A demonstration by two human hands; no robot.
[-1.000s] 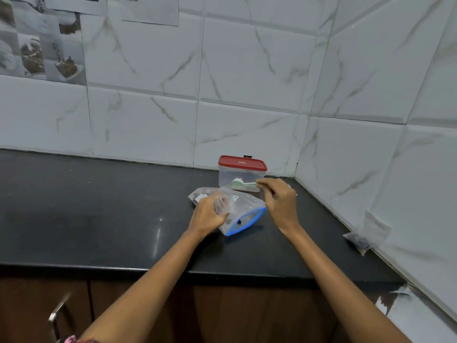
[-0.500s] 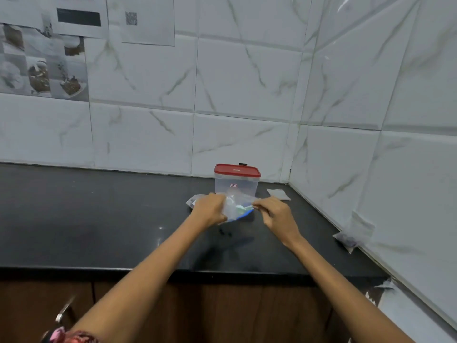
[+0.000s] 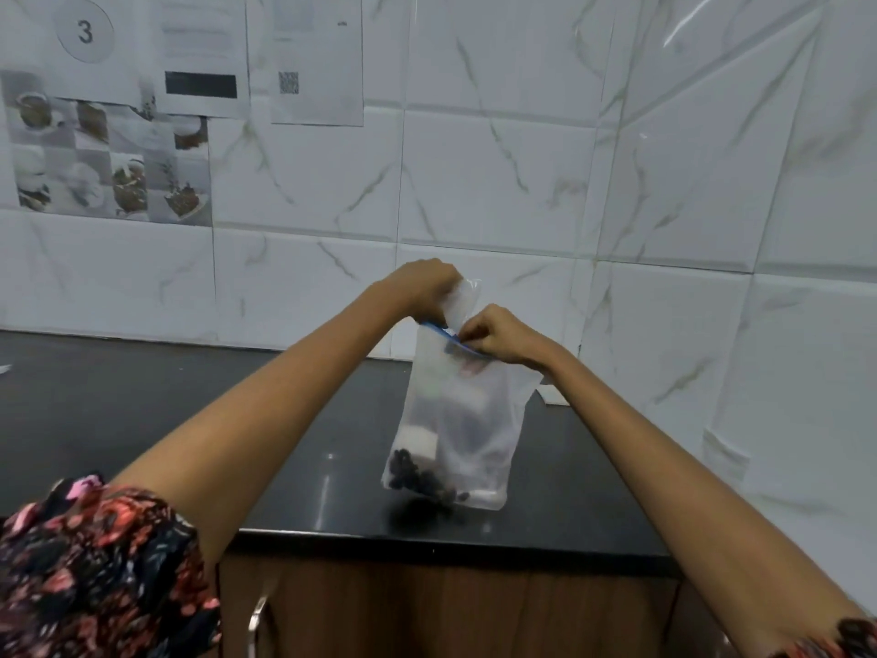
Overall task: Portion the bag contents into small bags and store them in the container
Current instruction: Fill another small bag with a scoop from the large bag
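A clear zip bag [image 3: 467,420] with a blue seal strip hangs upright above the black counter [image 3: 142,410], held up by both hands. Dark small pieces [image 3: 417,477] lie in its bottom left corner. My left hand [image 3: 424,287] pinches the bag's top left edge together with a small clear bag [image 3: 462,301] that sticks up above the seal. At the blue seal on the top right, my right hand [image 3: 498,334] grips the bag. The red-lidded container shows only as a blur through the bag.
A marble-tile wall with taped paper sheets [image 3: 204,54] rises behind the counter, and a second wall closes the right side. A small white bag [image 3: 553,396] lies flat in the corner. Wooden cabinet fronts with a metal handle [image 3: 258,615] sit below the counter edge.
Both hands have lifted the zip bag off the counter so it hangs upright. The view has tilted upward and closer, and the bag now covers the container.
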